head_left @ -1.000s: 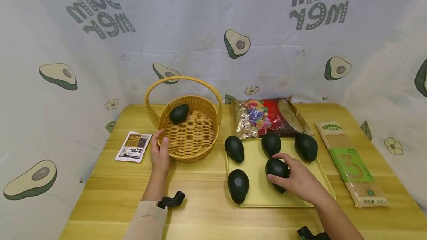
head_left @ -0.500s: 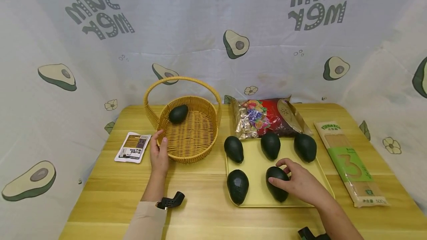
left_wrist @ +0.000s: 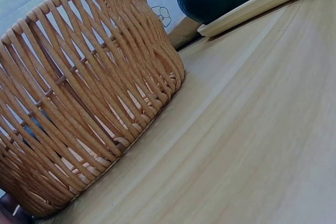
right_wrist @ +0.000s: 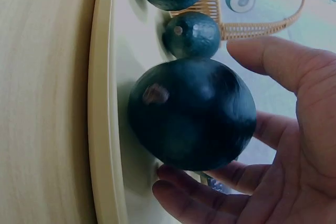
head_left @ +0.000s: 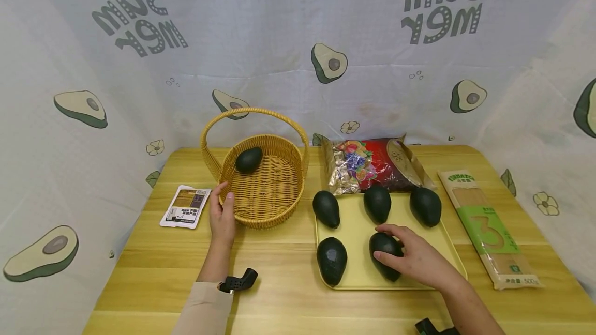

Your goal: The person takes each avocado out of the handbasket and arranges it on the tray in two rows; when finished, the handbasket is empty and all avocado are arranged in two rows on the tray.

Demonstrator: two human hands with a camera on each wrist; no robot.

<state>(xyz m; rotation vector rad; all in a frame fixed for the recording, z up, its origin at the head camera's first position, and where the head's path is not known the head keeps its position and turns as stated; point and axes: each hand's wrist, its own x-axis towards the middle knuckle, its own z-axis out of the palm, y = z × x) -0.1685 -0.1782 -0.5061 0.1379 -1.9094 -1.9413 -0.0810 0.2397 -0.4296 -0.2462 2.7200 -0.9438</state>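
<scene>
My right hand (head_left: 412, 255) is around a dark green avocado (head_left: 384, 257) at the front of the yellow tray (head_left: 356, 273), thumb on the near side and fingers curled along the far side. In the right wrist view this avocado (right_wrist: 191, 116) appears to sit on the tray, with the thumb tip close to its upper edge. Several other avocados, one of them the front-left avocado (head_left: 332, 261), lie on the tray. My left hand (head_left: 222, 218) rests against the left side of the wicker basket (head_left: 265, 216), fingers relaxed. A single avocado (head_left: 249, 160) lies inside the basket.
Behind the tray lies a red and gold candy bag (head_left: 377, 164). A noodle pack (head_left: 489, 229) stretches along the tray's right side. Left of the basket is a white pouch (head_left: 186, 206). The basket's tall handle (head_left: 253, 109) arches above it. A printed curtain hangs behind the table.
The avocado at my right hand has come slightly nearer the tray's front edge. My right fingers loosened from it, then closed in around it again. The left hand stays by the basket.
</scene>
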